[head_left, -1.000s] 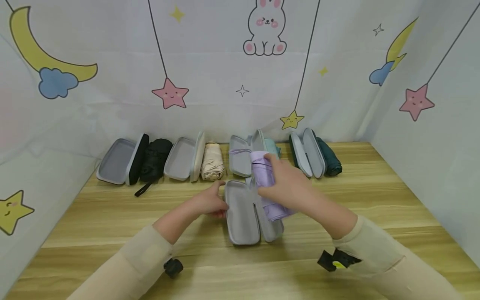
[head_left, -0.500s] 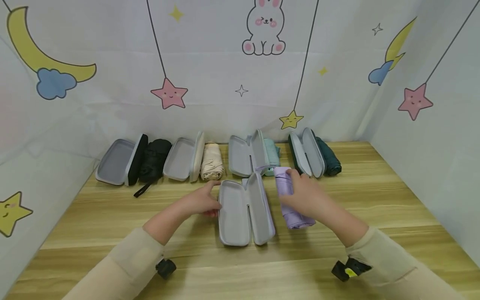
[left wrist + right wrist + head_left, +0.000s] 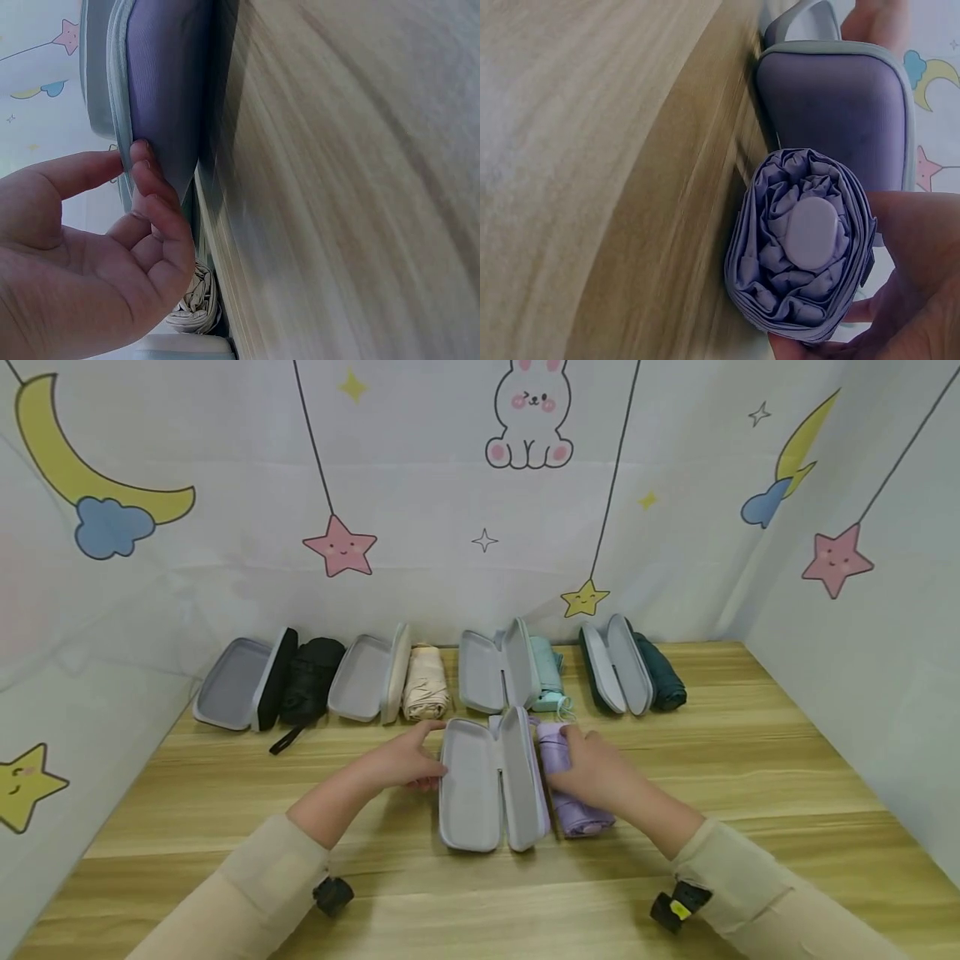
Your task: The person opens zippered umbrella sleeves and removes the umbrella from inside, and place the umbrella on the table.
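An unzipped lilac case (image 3: pixel 471 789) with a pale grey lining stands spread on the table in front of me. My left hand (image 3: pixel 401 760) holds its left side; in the left wrist view the thumb meets the rim and curled fingers touch the purple shell (image 3: pixel 165 82). Just right of the case, my right hand (image 3: pixel 600 768) grips a folded lilac umbrella (image 3: pixel 581 817), lying lengthwise beside the raised lid half. The right wrist view shows the umbrella's pleated end with a smooth oval handle tip (image 3: pixel 812 234). My right fingers are partly hidden behind it.
Along the back stand open cases with folded umbrellas beside them: a black umbrella (image 3: pixel 311 681), a beige umbrella (image 3: pixel 426 685), a mint umbrella (image 3: pixel 547 668) and a dark green umbrella (image 3: pixel 660 672). A printed curtain (image 3: pixel 420 485) hangs behind the wooden table (image 3: pixel 480 910).
The right hand has carried the lilac umbrella from over the case to the right and down beside it. The case's right half now stands more upright, and the case has shifted slightly left.
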### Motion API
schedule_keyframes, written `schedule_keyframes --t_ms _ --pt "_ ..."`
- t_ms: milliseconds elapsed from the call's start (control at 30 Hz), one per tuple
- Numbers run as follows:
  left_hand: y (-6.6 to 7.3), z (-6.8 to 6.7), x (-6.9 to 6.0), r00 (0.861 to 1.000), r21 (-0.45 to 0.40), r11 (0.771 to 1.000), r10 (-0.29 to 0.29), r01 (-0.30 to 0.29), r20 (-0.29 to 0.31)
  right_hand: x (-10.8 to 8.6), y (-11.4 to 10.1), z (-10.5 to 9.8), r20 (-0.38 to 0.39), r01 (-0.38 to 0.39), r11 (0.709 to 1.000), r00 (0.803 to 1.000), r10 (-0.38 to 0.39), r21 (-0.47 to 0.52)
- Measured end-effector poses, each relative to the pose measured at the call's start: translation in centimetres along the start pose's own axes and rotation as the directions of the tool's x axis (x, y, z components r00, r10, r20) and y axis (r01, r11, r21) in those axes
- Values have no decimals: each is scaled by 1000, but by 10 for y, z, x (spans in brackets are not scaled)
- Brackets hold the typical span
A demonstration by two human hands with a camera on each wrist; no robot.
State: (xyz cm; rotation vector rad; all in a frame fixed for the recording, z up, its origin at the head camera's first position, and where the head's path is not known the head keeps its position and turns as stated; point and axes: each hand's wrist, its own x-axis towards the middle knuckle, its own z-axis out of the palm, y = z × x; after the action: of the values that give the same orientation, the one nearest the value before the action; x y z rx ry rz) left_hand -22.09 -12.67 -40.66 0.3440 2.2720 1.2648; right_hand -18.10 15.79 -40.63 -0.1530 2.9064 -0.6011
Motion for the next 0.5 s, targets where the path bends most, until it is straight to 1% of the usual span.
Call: schedule_keyframes --t_ms 100,267,367,500 --pt "0 1 -1 1000 2 1000 3 -3 1 1 0 2 -15 3 1000 1000 -4 -15" --pt "3 0 -3 1000 27 1000 1 -1 -14 2 1 2 -35 6 999 999 -7 -38" --pt "4 1 -4 1000 46 999 12 -11 -21 1 1 1 -30 7 999 1000 -9 -52" --pt "6 0 -5 999 76 997 24 -22 -30 -2 1 -4 -3 21 998 1000 -21 -51"
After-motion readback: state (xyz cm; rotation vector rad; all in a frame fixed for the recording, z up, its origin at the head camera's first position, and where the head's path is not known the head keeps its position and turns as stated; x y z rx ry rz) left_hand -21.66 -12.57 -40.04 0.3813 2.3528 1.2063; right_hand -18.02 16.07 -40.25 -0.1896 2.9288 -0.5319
